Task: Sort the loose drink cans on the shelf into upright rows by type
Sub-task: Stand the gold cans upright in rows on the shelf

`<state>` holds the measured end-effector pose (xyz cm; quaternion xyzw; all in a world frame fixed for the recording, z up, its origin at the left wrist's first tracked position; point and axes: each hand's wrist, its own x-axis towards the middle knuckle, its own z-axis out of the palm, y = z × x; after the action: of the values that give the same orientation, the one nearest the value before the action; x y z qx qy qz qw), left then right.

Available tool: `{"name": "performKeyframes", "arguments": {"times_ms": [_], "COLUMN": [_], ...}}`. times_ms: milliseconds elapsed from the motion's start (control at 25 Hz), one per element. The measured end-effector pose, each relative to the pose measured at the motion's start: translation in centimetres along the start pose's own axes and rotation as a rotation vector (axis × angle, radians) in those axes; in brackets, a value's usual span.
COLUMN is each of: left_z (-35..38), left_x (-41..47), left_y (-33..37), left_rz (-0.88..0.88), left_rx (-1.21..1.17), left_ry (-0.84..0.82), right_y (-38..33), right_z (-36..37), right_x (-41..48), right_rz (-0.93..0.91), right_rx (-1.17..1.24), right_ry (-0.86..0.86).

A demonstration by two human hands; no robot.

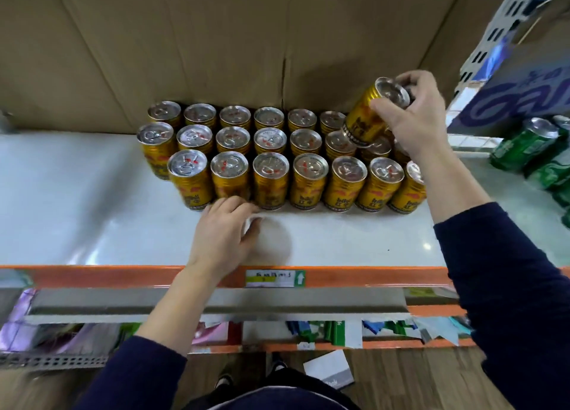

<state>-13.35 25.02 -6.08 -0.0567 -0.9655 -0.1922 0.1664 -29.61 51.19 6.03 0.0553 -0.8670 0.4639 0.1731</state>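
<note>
Left hand point(223, 233) rests near the shelf's point(92, 224) front edge, fingers loosely apart, holding nothing. Right hand point(413, 116) clamps a tilted gold can point(367, 116) above the upright rows' point(271, 156) back right end.

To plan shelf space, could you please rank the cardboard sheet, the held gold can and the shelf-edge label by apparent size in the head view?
1. cardboard sheet
2. held gold can
3. shelf-edge label, though it looks close to the can.

Upright cans point(270, 179) set in three rows on shelf point(92, 212), far against cardboard wall point(216, 45). One tilted can point(374, 113) held above right end of rows by right hand point(410, 116). Left hand point(225, 233) placed on shelf, near front row. Lying cans point(524, 147) found far right, apart from rows. Label point(274, 278) fixed on near shelf edge.
</note>
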Motion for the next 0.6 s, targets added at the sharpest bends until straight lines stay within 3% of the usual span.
{"name": "performKeyframes", "arguments": {"times_ms": [400, 480, 600], "left_z": [-7.2, -6.9, -6.4], "left_x": [-5.9, -5.9, -6.3], "left_y": [-14.2, -14.3, -14.7], "left_rz": [-0.33, -0.328, -0.349], "left_rx": [0.07, 0.116, 0.115], "left_ry": [0.019, -0.002, 0.049], "right_y": [-14.7, -16.5, -17.6], "right_z": [18.4, 20.8, 23.5], "right_x": [-6.5, -7.4, -8.4], "right_rz": [-0.258, -0.343, -0.546], "right_rx": [0.216, 0.144, -0.184], "right_ry": [-0.546, -0.589, -0.69]}}
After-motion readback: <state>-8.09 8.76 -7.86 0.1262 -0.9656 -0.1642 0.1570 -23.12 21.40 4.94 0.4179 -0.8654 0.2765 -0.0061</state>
